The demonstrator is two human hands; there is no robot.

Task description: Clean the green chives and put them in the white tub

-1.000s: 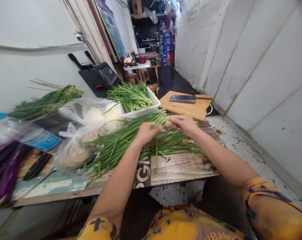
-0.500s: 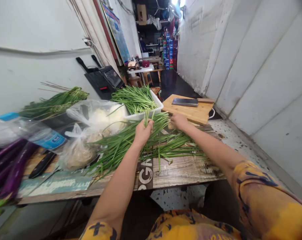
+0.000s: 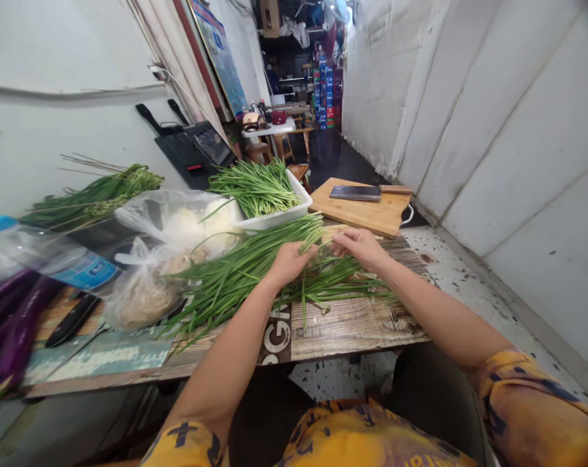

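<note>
Long green garlic chives (image 3: 235, 272) lie in a loose pile across the wooden-topped table. Over the pile, my left hand (image 3: 294, 261) is closed around a few chive stalks, their pale ends pointing right. My right hand (image 3: 359, 248) faces it, thumb and fingers pinched at the ends of those stalks. Shorter loose chives (image 3: 337, 285) are scattered beneath both hands. Just behind, a white plastic tub (image 3: 301, 201) holds a neat heap of chives (image 3: 257, 188). Exactly how many stalks sit between my fingers is hard to make out.
A wooden cutting board (image 3: 362, 211) with a cleaver (image 3: 356, 192) on it lies behind my right hand. To the left are knotted plastic bags (image 3: 145, 292), a water bottle (image 3: 80, 263), purple eggplants (image 3: 26, 331), a black-handled knife (image 3: 72, 321) and another bunch of greens (image 3: 94, 194).
My right hand has come up from the pile's edge to meet my left. My left hand has turned, so its stalks point right instead of upward. The view has shifted slightly.
</note>
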